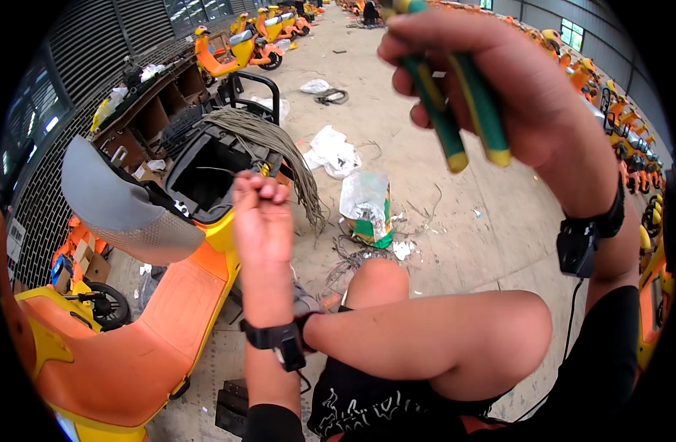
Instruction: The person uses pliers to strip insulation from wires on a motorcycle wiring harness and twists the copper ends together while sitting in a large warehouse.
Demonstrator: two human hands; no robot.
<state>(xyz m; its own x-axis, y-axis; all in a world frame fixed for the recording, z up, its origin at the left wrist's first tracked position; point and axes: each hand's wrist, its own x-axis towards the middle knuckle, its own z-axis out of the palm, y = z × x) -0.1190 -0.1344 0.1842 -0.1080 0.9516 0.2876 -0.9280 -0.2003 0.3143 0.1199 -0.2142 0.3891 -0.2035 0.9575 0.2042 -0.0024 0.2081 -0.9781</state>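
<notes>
My right hand (493, 81) is raised at the upper right, its fingers around a pair of pliers (450, 110) with green and yellow handles. The jaws are mostly cut off by the picture's top edge. Beside the open seat compartment (205, 173) of an orange and yellow scooter (172, 309), my left hand (261, 217) is closed, palm up. A thin wire (216, 170) sticks out leftward from its fingertips, over the compartment. Just behind those fingers, a bundle of grey-green cables (268, 136) drapes over the compartment's rim and hangs down its right side.
The grey scooter seat (117, 199) is tipped up on the left. A green and white bag (367, 210) of scraps stands on the floor amid loose wires and white plastic (332, 152). Scooters line the right wall; others (238, 55) stand at the back left by a brown cabinet (157, 110).
</notes>
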